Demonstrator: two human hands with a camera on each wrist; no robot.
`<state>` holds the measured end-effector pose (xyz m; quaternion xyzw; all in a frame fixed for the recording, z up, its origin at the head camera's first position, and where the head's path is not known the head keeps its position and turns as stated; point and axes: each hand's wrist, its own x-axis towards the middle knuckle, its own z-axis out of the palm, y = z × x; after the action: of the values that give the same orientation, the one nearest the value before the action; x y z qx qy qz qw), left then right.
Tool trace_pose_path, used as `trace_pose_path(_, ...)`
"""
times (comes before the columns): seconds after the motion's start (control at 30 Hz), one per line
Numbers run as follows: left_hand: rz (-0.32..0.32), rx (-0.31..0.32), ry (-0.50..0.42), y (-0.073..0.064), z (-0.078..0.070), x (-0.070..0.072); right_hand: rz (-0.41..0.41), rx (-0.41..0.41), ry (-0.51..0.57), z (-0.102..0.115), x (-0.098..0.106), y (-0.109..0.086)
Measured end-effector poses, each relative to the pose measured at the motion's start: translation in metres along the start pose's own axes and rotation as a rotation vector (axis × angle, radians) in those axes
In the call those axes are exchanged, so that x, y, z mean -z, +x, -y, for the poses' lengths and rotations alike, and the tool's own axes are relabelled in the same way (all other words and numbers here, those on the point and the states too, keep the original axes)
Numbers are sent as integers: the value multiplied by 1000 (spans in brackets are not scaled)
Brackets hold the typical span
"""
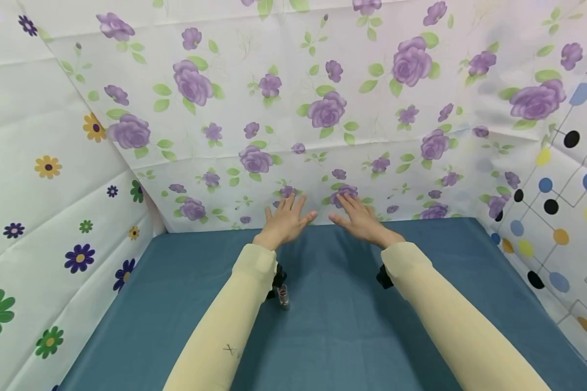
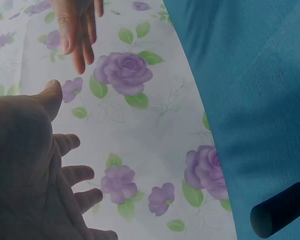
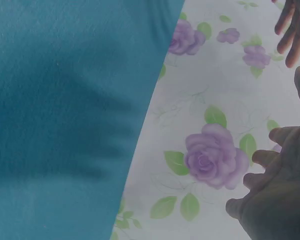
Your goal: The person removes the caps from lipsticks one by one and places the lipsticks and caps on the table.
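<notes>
Both hands are held out above the far edge of the table, fingers spread and palms empty. The left hand (image 1: 285,221) is left of centre, with the right hand (image 1: 364,220) a short gap away, their thumbs toward each other. On the blue cloth beside the left forearm lies or stands a small cylinder (image 1: 283,297) with a reddish mark, partly by the black wrist mount. In the left wrist view its dark end (image 2: 279,211) shows at the lower right, cut off by the frame. Neither hand touches it.
A blue cloth (image 1: 332,326) covers the table. Behind it hangs a white sheet with purple roses (image 1: 325,110). Patterned sheets close off the left side (image 1: 34,206) and the right side (image 1: 572,217). Both sleeves are pale yellow.
</notes>
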<state>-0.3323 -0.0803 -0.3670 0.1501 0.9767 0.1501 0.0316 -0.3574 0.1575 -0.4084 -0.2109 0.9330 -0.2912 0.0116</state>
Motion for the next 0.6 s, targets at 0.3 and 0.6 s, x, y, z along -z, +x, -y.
trace_pose_path(0.3, 43, -41, -134, -16, -1, -3, 33, -46, 188, -2, 0, -13)
trace_pose_path(0.6, 96, -106, -178, -32, 0, -5, 154, -82, 374, -4, -8, -36)
